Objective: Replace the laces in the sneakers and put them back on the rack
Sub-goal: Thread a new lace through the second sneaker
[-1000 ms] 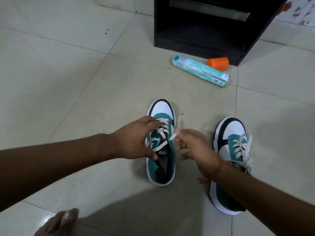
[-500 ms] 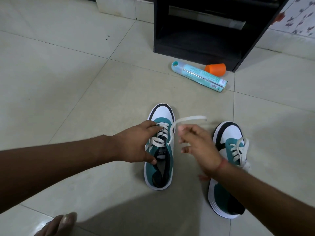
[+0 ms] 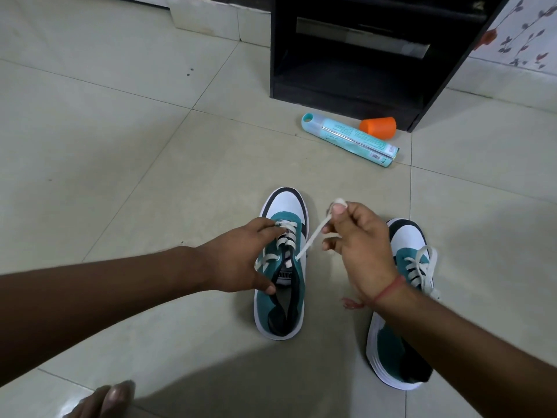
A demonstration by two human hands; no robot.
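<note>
Two teal, white and black sneakers stand on the tiled floor. My left hand [image 3: 241, 260] rests on the left sneaker [image 3: 283, 297], its fingers on the laced part and the thumb at the collar. My right hand [image 3: 358, 245] pinches the white lace [image 3: 313, 236], which runs taut from a right-side eyelet up to my fingertips, its end bunched there. The right sneaker [image 3: 404, 297] sits laced beside it, partly hidden under my right forearm. The black shoe rack [image 3: 361, 55] stands open at the back.
A teal spray can [image 3: 349, 140] lies on the floor in front of the rack with an orange cap [image 3: 378, 127] beside it. My toes [image 3: 105, 399] show at the bottom left. A flower-patterned wall is at the top right.
My right hand has drawn the lace up and gathered its loose end at the fingertips; before, the end trailed out to the right. My left hand stays on the left sneaker.
</note>
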